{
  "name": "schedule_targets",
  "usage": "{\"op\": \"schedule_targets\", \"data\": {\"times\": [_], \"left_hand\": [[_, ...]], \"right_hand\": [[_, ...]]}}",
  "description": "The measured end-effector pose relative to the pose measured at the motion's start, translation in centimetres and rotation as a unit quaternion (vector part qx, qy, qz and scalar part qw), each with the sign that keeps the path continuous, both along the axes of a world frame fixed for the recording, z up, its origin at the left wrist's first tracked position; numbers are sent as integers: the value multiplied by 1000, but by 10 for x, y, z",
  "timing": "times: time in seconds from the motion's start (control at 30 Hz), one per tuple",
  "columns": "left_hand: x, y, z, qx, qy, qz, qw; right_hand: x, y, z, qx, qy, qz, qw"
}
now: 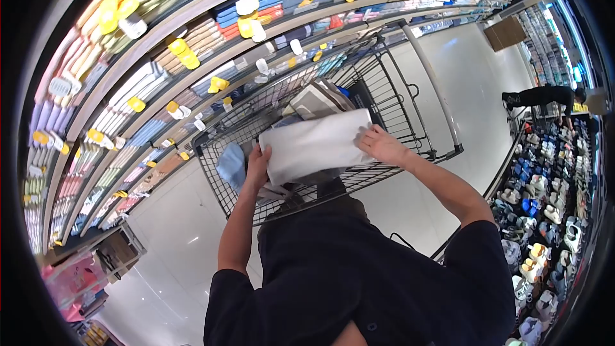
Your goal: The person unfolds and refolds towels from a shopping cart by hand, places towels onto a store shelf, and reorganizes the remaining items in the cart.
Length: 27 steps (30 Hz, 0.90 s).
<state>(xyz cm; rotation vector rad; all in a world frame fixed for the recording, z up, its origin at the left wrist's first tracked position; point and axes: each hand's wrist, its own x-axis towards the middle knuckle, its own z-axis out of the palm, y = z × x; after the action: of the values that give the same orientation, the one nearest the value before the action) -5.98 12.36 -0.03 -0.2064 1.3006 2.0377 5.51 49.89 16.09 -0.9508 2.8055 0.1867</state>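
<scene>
A folded white cloth (317, 144) is held out flat over a metal shopping cart (410, 115). My left hand (258, 163) grips its left end, with the thumb on top and the other fingers partly hidden. At its upper right end, my right hand (379, 143) pinches the edge between thumb and fingers. Beneath and behind the cloth, the cart holds a light blue cloth (231, 165) at the left and a beige and grey folded item (314, 101) at the back.
Shelves of folded textiles (192, 41) with yellow tags curve along the left and top. Racks of shoes (538, 218) stand at the right. A person in dark clothes (548, 97) bends over near them. A cardboard box (505, 33) is at the upper right, a pink bag (73, 282) at the lower left.
</scene>
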Motion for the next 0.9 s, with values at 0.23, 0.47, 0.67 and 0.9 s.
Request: {"op": "schedule_targets", "data": {"times": [0.23, 0.47, 0.67, 0.9], "left_hand": [[-29, 73, -64, -395, 253, -76, 880], [-30, 88, -57, -474, 199, -102, 851], [0, 155, -54, -440, 510, -233, 702], [10, 155, -68, -540, 460, -302, 636]], "right_hand": [[-5, 42, -103, 50, -24, -109, 993], [-29, 29, -116, 180, -265, -201, 926], [-63, -17, -162, -119, 44, -275, 953], [-64, 13, -217, -88, -14, -355, 931]]}}
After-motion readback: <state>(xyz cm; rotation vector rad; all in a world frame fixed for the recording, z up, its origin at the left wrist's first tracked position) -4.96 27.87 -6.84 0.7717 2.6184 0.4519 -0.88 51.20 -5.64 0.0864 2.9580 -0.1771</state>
